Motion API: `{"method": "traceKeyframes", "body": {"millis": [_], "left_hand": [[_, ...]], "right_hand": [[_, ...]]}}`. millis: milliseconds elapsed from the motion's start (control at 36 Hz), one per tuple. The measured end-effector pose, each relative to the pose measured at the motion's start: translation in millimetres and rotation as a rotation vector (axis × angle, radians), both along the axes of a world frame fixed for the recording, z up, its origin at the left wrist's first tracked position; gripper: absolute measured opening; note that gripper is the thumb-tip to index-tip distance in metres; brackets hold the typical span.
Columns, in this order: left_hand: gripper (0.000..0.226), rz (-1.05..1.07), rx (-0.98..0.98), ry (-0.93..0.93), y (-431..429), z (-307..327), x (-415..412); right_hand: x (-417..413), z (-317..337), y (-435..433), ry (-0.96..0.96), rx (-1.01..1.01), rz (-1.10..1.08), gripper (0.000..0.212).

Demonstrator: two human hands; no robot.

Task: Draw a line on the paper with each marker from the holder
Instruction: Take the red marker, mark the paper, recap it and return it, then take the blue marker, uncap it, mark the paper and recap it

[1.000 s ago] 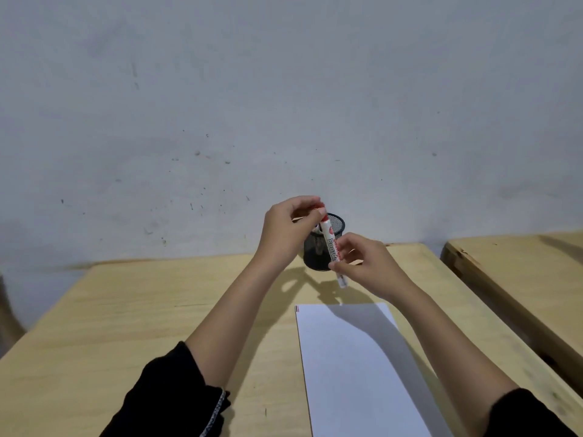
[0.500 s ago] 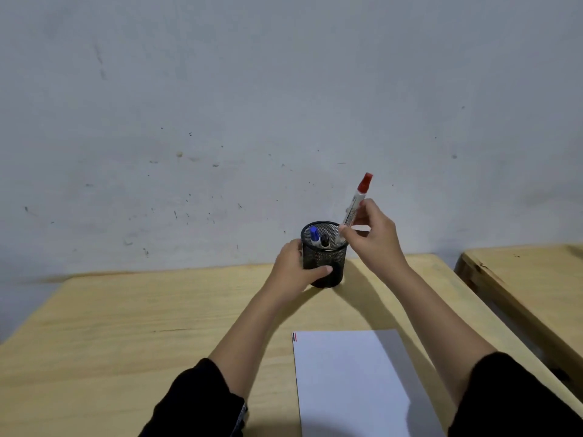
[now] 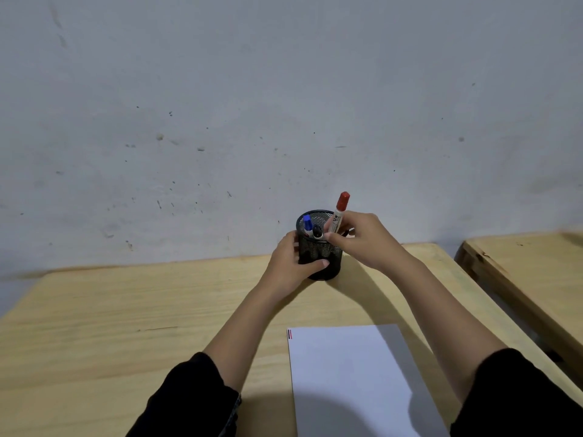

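A black mesh holder stands near the far edge of the wooden table. My left hand is wrapped around its left side. My right hand pinches a red-capped marker upright, its lower end inside the holder's rim. A blue-capped marker and a black-capped marker stand inside the holder. A white sheet of paper lies in front of me, with short red and dark marks at its top left corner.
A grey, speckled wall rises directly behind the table. A second wooden table stands to the right across a narrow gap. Black sleeves cover both my upper arms.
One second ago both hands held the red marker, the left at its cap. Since then the left hand took hold of the holder and the right lowered the capped marker into it.
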State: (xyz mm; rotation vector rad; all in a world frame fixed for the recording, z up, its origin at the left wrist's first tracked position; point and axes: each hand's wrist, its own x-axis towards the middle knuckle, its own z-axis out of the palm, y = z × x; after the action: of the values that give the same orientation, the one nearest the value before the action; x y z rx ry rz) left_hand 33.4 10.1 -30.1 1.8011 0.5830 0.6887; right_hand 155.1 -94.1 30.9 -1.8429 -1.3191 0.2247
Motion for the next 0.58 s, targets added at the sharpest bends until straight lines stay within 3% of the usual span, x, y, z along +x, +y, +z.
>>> {"method": "traceKeyframes", "body": {"millis": [167,278,583], "left_hand": [[0.052,-0.012,0.009,0.004,3,0,1],[0.050,-0.010,0.013,0.000,4,0,2],[0.053,-0.031,0.004,0.026,9,-5,3]], "right_hand": [[-5,3,0,-0.026,-0.039,0.018,0.016],[-9,4,-2,-0.051,-0.026,0.020,0.005],[-19,3,13,-0.103,0.031,-0.007,0.022]]}}
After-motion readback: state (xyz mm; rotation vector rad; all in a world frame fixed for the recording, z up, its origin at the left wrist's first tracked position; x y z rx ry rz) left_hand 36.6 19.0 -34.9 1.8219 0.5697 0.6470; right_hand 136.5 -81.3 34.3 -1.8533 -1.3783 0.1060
